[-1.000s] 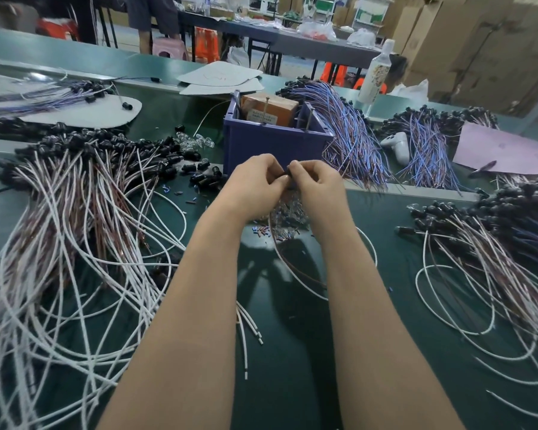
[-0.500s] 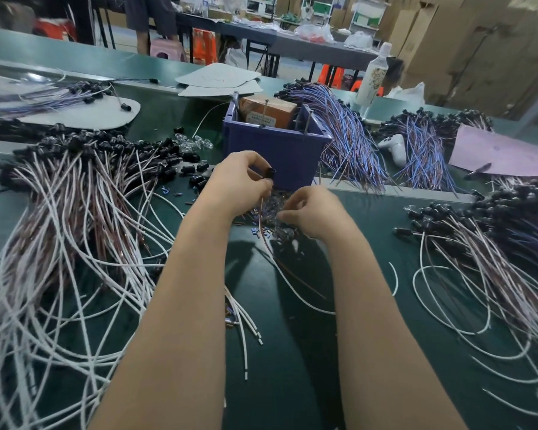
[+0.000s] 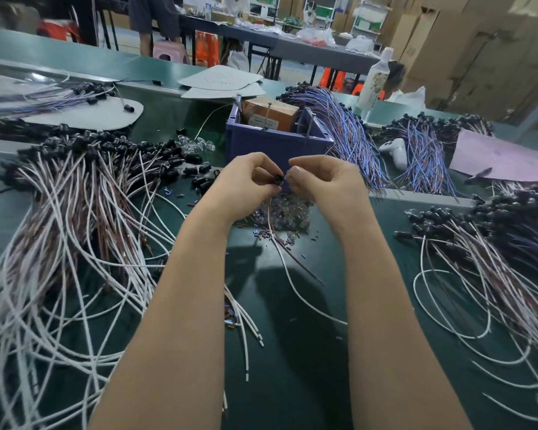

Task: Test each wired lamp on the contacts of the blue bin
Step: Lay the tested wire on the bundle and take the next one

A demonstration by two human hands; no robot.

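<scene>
My left hand (image 3: 246,184) pinches a small black lamp socket (image 3: 277,180), whose white and brown wires (image 3: 288,265) hang down onto the green table. My right hand (image 3: 320,181) meets it from the right, fingertips pinched at the socket's mouth; what they hold is too small to tell. Both hands hover just in front of the blue bin (image 3: 271,147), which holds an orange box and upright metal contact pins (image 3: 308,127). Below the hands lies a heap of small clear bulbs (image 3: 288,212).
A big bundle of white-wired black sockets (image 3: 84,193) fills the left. More wired sockets (image 3: 485,243) lie at right. Blue-wired bundles (image 3: 348,135) drape beside the bin. A white bottle (image 3: 375,79) and pink paper (image 3: 503,156) sit at the back right. A person stands far behind.
My right hand rose from the bulb heap to the socket in my left hand. Both hands came together again in front of the bin.
</scene>
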